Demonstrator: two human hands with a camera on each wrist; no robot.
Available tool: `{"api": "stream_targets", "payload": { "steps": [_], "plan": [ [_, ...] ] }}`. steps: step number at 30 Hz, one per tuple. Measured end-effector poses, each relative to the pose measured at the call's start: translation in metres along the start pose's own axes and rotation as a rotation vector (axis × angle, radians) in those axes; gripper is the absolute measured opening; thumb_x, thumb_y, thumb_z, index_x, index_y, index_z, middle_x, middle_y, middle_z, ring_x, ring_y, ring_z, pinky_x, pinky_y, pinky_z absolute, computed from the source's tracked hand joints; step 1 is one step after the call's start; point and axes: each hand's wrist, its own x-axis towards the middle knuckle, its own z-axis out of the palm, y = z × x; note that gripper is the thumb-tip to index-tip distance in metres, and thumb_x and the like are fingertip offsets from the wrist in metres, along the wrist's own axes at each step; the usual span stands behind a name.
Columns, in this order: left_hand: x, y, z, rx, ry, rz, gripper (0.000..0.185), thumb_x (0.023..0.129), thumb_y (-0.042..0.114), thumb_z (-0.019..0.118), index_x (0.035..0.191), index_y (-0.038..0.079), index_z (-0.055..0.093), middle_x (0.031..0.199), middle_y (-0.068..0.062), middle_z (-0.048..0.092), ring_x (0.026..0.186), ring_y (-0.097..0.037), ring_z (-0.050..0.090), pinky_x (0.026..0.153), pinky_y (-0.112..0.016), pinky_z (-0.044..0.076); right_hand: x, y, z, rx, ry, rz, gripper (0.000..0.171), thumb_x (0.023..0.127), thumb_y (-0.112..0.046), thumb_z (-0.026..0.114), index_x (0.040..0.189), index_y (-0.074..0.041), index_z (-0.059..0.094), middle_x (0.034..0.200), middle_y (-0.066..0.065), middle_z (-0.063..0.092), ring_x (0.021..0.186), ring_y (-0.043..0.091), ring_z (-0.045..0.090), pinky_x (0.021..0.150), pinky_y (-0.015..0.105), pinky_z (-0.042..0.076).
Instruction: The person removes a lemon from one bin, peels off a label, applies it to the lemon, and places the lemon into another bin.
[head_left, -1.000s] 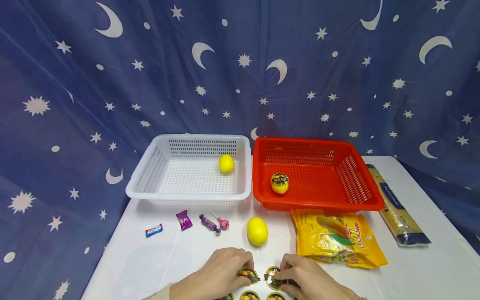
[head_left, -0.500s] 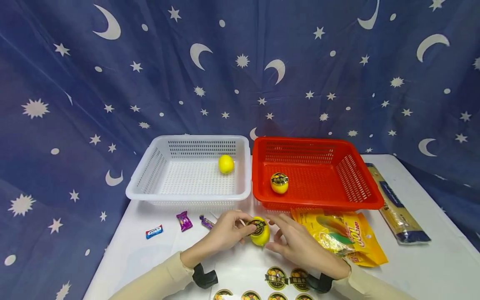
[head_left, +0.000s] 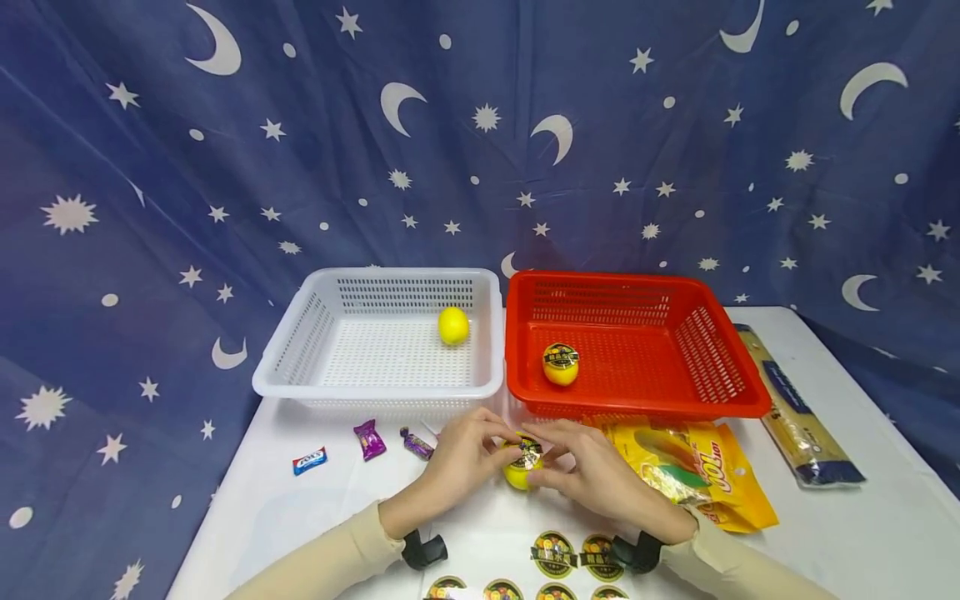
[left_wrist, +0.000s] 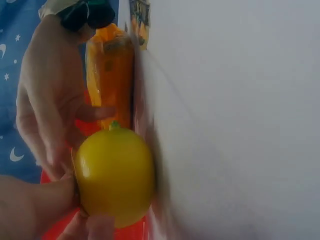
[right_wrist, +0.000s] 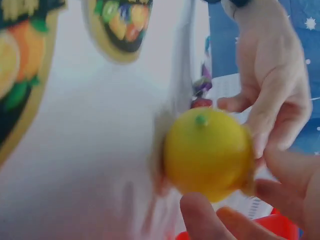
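A yellow lemon [head_left: 517, 477] sits on the white table [head_left: 862, 533] in front of the baskets, with a dark round fruit sticker [head_left: 528, 452] on its top. My left hand [head_left: 501, 444] grips the lemon from the left. My right hand [head_left: 546, 460] grips it from the right, fingers over the sticker. In the left wrist view the lemon [left_wrist: 115, 175] lies between my left fingers [left_wrist: 35, 205] and the right hand [left_wrist: 45, 100]. The right wrist view shows the lemon [right_wrist: 207, 152] cupped by my right fingers [right_wrist: 280, 200].
A white basket [head_left: 300, 333] holds a plain lemon [head_left: 453, 325]. A red basket [head_left: 720, 350] holds a stickered lemon [head_left: 560, 364]. A sheet of stickers [head_left: 555, 554] lies near me. Candies [head_left: 367, 439], a yellow snack bag [head_left: 697, 475] and a long packet [head_left: 795, 417] lie around.
Both hands left the sticker sheet and moved forward to the lemon. A sticker came along and now sits on the lemon's top, with both hands around the fruit.
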Motion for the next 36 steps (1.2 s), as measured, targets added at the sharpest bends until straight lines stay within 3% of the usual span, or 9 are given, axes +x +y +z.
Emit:
{"api": "stream_targets", "payload": {
  "steps": [5, 12, 18, 21, 24, 26, 29, 32, 36],
  "plan": [
    [-0.007, 0.0, 0.002, 0.073, 0.04, 0.046, 0.019, 0.088, 0.021, 0.081, 0.105, 0.013, 0.082, 0.103, 0.0, 0.079, 0.081, -0.009, 0.072, 0.073, -0.017, 0.054, 0.007, 0.004, 0.001, -0.067, 0.014, -0.032, 0.033, 0.099, -0.032, 0.068, 0.127, -0.016, 0.074, 0.127, 0.007, 0.074, 0.119, 0.027, 0.07, 0.1, 0.057, 0.052],
    [-0.011, -0.002, 0.004, 0.064, 0.074, 0.086, 0.019, 0.085, 0.021, 0.082, 0.1, 0.01, 0.083, 0.106, -0.003, 0.081, 0.088, -0.015, 0.077, 0.073, -0.015, 0.057, 0.006, 0.007, 0.005, -0.058, 0.019, -0.036, 0.034, 0.099, -0.028, 0.068, 0.127, -0.01, 0.073, 0.125, 0.009, 0.075, 0.116, 0.026, 0.071, 0.097, 0.047, 0.057],
    [-0.011, -0.003, 0.002, 0.076, 0.073, 0.101, 0.019, 0.084, 0.02, 0.082, 0.101, 0.009, 0.083, 0.106, -0.004, 0.08, 0.087, -0.016, 0.077, 0.072, -0.017, 0.058, 0.008, 0.006, 0.005, 0.097, -0.078, 0.019, 0.063, 0.089, -0.039, 0.079, 0.14, -0.006, 0.062, 0.119, 0.009, 0.077, 0.089, 0.013, 0.076, 0.071, 0.02, 0.058],
    [-0.012, -0.003, -0.001, 0.076, 0.057, 0.108, 0.022, 0.084, 0.02, 0.083, 0.103, 0.009, 0.082, 0.106, -0.004, 0.081, 0.082, -0.012, 0.076, 0.07, -0.017, 0.057, 0.011, 0.006, 0.007, 0.053, -0.111, 0.027, 0.078, 0.078, -0.042, 0.088, 0.142, -0.009, 0.061, 0.089, -0.001, 0.076, 0.07, 0.002, 0.063, 0.064, 0.016, 0.048],
    [-0.011, 0.004, -0.008, 0.064, 0.037, 0.125, 0.026, 0.085, 0.022, 0.082, 0.108, 0.011, 0.081, 0.11, -0.005, 0.08, 0.074, -0.007, 0.072, 0.066, -0.013, 0.053, 0.011, 0.0, 0.003, 0.004, -0.115, 0.015, 0.077, 0.074, -0.041, 0.091, 0.141, -0.017, 0.063, 0.083, -0.01, 0.071, 0.065, -0.001, 0.054, 0.061, 0.018, 0.042],
    [-0.009, 0.013, -0.016, 0.044, 0.045, 0.147, 0.027, 0.087, 0.023, 0.081, 0.112, 0.011, 0.08, 0.114, -0.005, 0.079, 0.074, -0.007, 0.071, 0.064, -0.011, 0.051, 0.007, -0.007, -0.01, 0.017, -0.114, 0.014, 0.073, 0.074, -0.042, 0.092, 0.138, -0.023, 0.065, 0.098, -0.011, 0.075, 0.072, -0.002, 0.059, 0.062, 0.017, 0.047],
    [0.003, 0.028, -0.028, 0.066, 0.102, 0.216, 0.027, 0.091, 0.024, 0.079, 0.114, 0.01, 0.079, 0.12, -0.008, 0.077, 0.071, -0.009, 0.071, 0.061, -0.012, 0.051, 0.003, -0.017, -0.05, 0.018, -0.082, 0.008, 0.07, 0.074, -0.042, 0.092, 0.136, -0.023, 0.065, 0.119, -0.006, 0.075, 0.086, 0.005, 0.067, 0.065, 0.021, 0.055],
    [0.024, 0.036, -0.035, 0.227, 0.164, 0.279, 0.03, 0.093, 0.028, 0.076, 0.116, 0.009, 0.078, 0.124, -0.01, 0.075, 0.075, -0.015, 0.076, 0.061, -0.021, 0.057, 0.016, -0.011, -0.102, -0.059, -0.019, 0.027, 0.072, 0.074, -0.042, 0.092, 0.137, -0.018, 0.064, 0.122, 0.003, 0.074, 0.09, 0.013, 0.068, 0.069, 0.023, 0.058],
    [0.047, 0.036, -0.033, 0.459, 0.147, 0.263, 0.036, 0.094, 0.035, 0.073, 0.118, 0.009, 0.078, 0.125, -0.011, 0.074, 0.095, -0.028, 0.078, 0.067, -0.033, 0.063, 0.053, 0.021, -0.15, -0.163, 0.018, 0.125, 0.073, 0.075, -0.038, 0.092, 0.137, -0.013, 0.063, 0.126, 0.013, 0.072, 0.09, 0.021, 0.066, 0.071, 0.028, 0.056]
  ]
}}
